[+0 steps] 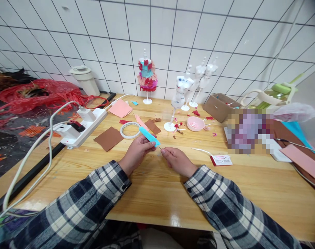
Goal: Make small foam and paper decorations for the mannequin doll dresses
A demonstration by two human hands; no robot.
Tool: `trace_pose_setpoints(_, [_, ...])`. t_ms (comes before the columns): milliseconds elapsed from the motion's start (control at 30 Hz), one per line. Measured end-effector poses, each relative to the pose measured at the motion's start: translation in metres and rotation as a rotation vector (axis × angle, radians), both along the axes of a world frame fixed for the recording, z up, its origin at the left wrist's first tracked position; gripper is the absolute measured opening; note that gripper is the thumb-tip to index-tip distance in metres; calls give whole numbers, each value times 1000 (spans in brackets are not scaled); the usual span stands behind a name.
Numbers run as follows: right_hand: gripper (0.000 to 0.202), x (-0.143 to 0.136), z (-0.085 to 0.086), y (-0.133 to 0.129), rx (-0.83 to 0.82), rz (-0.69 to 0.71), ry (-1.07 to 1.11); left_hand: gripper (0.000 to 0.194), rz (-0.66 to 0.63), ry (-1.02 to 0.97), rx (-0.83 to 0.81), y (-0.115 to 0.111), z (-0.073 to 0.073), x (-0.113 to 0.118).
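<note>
Blue strip (149,136) pinched in left hand (136,152), just in front of tape roll (130,130); right hand (178,161) pinches a thin pin at its tip.

You have one view only, worn on your head, looking forward and down over the wooden worktop (152,193) toward the tiled wall (157,34) behind it. It sits close: your plaid sleeves (90,204) fill the lower frame, with both hands near the centre.

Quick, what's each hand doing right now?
Left hand: closed on a long light-blue felt strip.
Right hand: fingers pinched at the strip's tip, on something too thin to identify.
</note>
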State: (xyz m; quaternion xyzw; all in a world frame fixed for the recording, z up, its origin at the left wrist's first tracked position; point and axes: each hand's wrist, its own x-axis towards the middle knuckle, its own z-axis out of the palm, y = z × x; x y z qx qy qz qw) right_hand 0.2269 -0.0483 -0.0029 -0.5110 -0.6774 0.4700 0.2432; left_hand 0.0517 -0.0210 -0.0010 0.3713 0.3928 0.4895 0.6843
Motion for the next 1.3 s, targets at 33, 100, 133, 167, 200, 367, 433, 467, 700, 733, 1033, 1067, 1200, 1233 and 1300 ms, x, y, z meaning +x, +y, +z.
trace_pose_setpoints(33, [43,-1,-1,0,-13,-13,16,30,13,2,1,0,1,0])
trace_pose_setpoints(100, [44,-2,-4,-1,-41,-32,51,27,30,8,2,-1,2,0])
trace_pose_setpoints(133, [44,-2,-6,-1,-48,-35,68,27,35,10,2,-1,2,0])
trace_pose_setpoints(167, [45,-3,-7,-2,-50,-37,80,27,39,11,2,-1,2,1])
trace_pose_setpoints(200, [45,-3,-8,-2,-47,-37,87,28,43,11,3,-1,2,2])
trace_pose_setpoints(367, [46,-3,-9,-2,20,-40,51,28,46,14,11,-3,1,5])
trace_pose_setpoints(433, [46,-3,-9,-2,33,-49,49,29,42,19,4,-4,1,6])
trace_pose_setpoints(467, [46,-3,-8,-2,33,-54,52,30,41,21,0,-5,2,6])
trace_pose_setpoints(700, [43,-4,-6,-2,34,-59,57,33,35,16,-7,-6,4,8])
trace_pose_setpoints(733, [43,-4,-6,-2,36,-60,54,33,33,17,-6,-5,4,8])
trace_pose_setpoints(1033, [44,-3,-6,0,57,-52,19,29,23,15,9,-5,4,6])
trace_pose_setpoints(1067, [44,-3,-6,0,58,-53,14,29,31,11,6,-4,4,5])
trace_pose_setpoints(1200, [45,-2,-8,0,67,-49,0,28,66,-8,-14,-4,5,4])
trace_pose_setpoints(1233, [45,-2,-8,0,70,-45,-1,27,71,-10,-18,-4,6,4])
trace_pose_setpoints(1300, [46,-2,-8,-1,72,-40,0,27,70,-9,-18,-5,6,4])
